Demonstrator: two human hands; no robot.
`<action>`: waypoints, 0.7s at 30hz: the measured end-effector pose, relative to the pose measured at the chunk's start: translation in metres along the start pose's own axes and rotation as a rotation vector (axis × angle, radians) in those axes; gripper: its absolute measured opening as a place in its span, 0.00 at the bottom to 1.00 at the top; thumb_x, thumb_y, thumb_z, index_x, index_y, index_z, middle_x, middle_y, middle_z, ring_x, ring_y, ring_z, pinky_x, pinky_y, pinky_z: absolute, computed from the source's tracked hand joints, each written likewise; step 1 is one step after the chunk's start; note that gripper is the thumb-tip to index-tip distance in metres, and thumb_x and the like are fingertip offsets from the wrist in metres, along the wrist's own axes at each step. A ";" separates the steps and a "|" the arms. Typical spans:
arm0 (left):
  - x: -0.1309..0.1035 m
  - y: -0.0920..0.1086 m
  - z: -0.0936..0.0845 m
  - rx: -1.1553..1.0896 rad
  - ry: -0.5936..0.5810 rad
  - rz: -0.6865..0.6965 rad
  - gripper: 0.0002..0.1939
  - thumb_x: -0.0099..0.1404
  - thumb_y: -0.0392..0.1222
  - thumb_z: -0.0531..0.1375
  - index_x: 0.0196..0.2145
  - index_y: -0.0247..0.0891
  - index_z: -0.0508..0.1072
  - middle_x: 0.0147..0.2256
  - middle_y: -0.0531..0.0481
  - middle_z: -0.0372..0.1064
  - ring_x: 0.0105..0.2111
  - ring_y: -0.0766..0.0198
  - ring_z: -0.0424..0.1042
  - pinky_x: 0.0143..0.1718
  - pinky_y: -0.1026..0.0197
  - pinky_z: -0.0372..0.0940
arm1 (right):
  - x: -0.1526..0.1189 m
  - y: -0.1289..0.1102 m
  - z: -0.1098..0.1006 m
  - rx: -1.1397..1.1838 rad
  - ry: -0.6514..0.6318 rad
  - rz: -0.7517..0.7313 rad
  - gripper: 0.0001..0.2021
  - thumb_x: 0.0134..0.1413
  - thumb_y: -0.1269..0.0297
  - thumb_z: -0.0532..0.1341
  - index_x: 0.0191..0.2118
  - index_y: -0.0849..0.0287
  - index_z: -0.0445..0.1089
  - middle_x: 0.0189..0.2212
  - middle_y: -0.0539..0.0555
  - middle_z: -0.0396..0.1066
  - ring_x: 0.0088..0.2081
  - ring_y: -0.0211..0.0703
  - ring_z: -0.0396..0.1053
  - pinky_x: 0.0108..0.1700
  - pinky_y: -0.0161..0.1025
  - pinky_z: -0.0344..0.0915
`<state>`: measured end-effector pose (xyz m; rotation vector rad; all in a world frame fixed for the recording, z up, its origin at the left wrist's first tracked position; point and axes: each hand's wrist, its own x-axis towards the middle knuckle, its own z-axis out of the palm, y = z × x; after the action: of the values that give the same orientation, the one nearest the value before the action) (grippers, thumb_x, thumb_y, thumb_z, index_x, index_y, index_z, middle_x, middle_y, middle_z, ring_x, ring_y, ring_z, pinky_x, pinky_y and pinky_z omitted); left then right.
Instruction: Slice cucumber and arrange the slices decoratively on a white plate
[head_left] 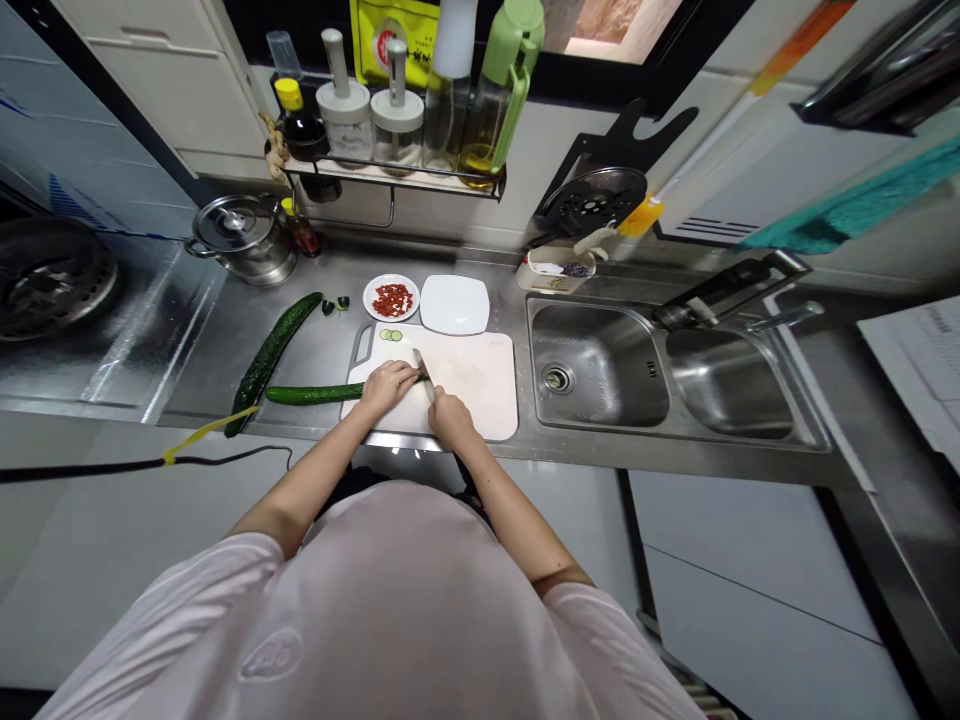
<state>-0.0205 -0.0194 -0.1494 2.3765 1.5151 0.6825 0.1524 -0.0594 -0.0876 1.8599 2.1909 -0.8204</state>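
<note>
Bent over a metal surface [326,355], you press a slender cucumber [319,394] to a white cutting board [480,385] with your left hand [390,386], its fingers drawn close together over the vegetable's right-hand stretch. The cucumber runs out leftward from beneath your palm, past the board's edge, with its uncovered length above the steel; its right end shows just beyond your fingertips, at the blade. Your right hand [452,420] has its fingers curled around the handle of a knife [422,366], whose blade slants up and away, just beside the left fingertips; whether steel meets skin or rind there, you cannot tell at this size. A few pale green slices [391,335] lie near the board's upper left corner, apart from both hands. Farther left, a larger dark cucumber [274,362] rests on the surface near two cut ends [335,306]. Beyond the board sit a round plate [368,300] of chopped red pieces [392,299] and a bare white plate [454,304].
</note>
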 end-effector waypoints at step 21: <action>0.002 -0.003 0.001 -0.019 -0.029 0.002 0.13 0.68 0.44 0.52 0.40 0.42 0.76 0.40 0.47 0.73 0.41 0.60 0.68 0.44 0.58 0.62 | 0.010 -0.004 -0.006 -0.029 -0.023 -0.021 0.14 0.59 0.74 0.48 0.50 0.64 0.59 0.40 0.63 0.72 0.42 0.49 0.71 0.39 0.38 0.64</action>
<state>-0.0215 -0.0163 -0.1511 2.3640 1.4886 0.6565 0.1482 -0.0481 -0.0859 1.8083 2.1995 -0.8056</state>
